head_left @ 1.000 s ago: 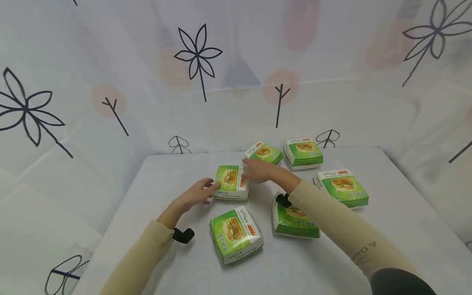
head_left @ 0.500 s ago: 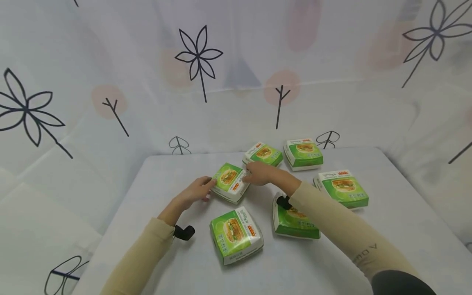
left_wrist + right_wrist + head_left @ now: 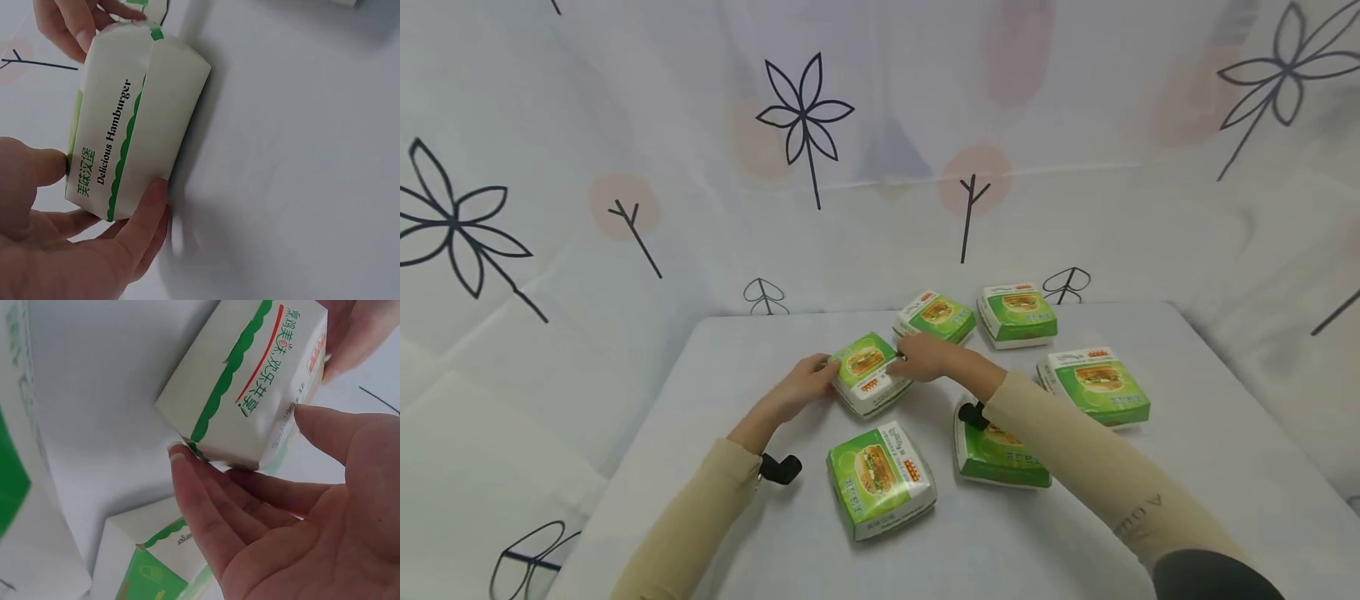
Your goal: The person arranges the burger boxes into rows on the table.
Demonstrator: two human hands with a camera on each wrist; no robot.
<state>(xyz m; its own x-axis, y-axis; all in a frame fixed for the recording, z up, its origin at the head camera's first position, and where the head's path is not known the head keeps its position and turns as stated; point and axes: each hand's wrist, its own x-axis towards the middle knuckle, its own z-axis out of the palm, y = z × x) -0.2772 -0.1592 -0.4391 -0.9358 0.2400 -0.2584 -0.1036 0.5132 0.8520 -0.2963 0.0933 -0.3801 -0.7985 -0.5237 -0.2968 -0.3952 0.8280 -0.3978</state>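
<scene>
A green-and-white hamburger box (image 3: 867, 372), printed with a burger, is held between both hands at the middle of the table. My left hand (image 3: 800, 389) grips its left corner, the thumb on the lid edge and the fingers against the lower side, as the left wrist view shows. At the opposite corner my right hand (image 3: 927, 357) pinches the box, thumb above and fingertips below. In the left wrist view the box (image 3: 134, 119) looks tilted, with "Delicious Hamburger" on its side. The lid stays closed.
More such boxes lie around: one in front (image 3: 880, 482), one partly under the right forearm (image 3: 1003, 457), one at right (image 3: 1097, 383), and two at the back, a right one (image 3: 1018, 315) and a left one (image 3: 938, 317) just behind the right hand. A patterned cloth (image 3: 880, 208) backs the white table (image 3: 737, 350).
The held box has turned clockwise, its white strip swinging from the right side toward the front. My left hand has closed in from touching its edge to gripping it. The other boxes stay put.
</scene>
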